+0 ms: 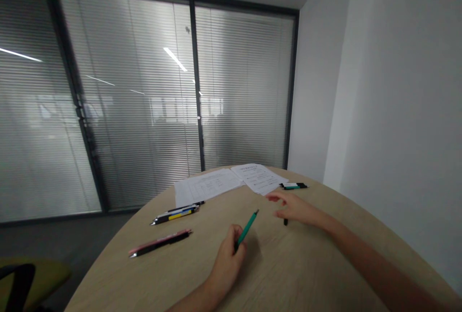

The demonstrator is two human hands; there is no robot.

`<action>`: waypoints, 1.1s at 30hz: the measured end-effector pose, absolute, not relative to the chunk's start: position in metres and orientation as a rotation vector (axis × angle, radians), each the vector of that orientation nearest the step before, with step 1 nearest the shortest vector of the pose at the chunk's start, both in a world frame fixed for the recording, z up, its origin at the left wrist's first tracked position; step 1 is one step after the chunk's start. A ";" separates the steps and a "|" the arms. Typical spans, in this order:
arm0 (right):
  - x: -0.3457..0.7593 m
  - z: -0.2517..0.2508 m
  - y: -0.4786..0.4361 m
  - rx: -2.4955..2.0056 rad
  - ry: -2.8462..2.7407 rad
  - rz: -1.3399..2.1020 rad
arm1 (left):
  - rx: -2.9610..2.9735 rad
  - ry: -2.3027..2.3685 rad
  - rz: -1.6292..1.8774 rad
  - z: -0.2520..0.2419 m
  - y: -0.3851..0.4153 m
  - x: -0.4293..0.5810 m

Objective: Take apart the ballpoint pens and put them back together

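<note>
A round table [288, 264] bears printed sheets [209, 186] near its far edge; the right hand [294, 207] has thumb and forefinger parted, any hold unclear; the left hand [231, 249] curls around a green pen [249, 226], tilted; a dark object [285, 222] shows below the right

From far away I counted one left hand [231, 254] with one green pen [248, 227] in it, and one right hand [298, 207] with one dark thing [285, 222] poking out below. Near the left edge of the tabletop [288, 264] lay one pink pen [159, 240], one black pen [176, 238] and at least three more pens [176, 214]. Two lots of paper [207, 186] lay by the far edge, at least two other pens [294, 186] near the right edge.
</note>
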State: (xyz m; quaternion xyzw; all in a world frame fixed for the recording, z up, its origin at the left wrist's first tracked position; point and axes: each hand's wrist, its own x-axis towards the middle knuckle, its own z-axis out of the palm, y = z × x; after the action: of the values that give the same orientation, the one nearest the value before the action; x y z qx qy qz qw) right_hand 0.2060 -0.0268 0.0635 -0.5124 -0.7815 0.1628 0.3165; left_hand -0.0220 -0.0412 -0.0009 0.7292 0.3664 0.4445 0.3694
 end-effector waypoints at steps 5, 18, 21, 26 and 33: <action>0.236 0.028 -0.004 -1.742 -2.186 0.186 | 1.790 0.990 1.146 0.002 -0.041 -0.022; 0.214 0.067 -0.020 -1.341 -2.040 0.455 | 1.924 0.963 1.088 0.001 -0.041 -0.024; 0.202 0.092 -0.042 -1.077 -1.967 0.697 | 1.951 0.944 1.109 -0.001 -0.040 -0.024; 0.187 0.107 -0.065 -1.034 -2.013 0.697 | 1.998 0.953 1.078 -0.003 -0.040 -0.024; 0.186 0.106 -0.065 -1.074 -2.083 0.682 | 2.041 0.969 1.040 0.002 -0.045 -0.024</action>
State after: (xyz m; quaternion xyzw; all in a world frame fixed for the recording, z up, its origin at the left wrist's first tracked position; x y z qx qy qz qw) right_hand 0.1855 -0.0645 0.1064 -0.4134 -0.8016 0.2623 0.3432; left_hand -0.0239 -0.0450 0.0021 0.7770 0.3688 0.3961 0.3214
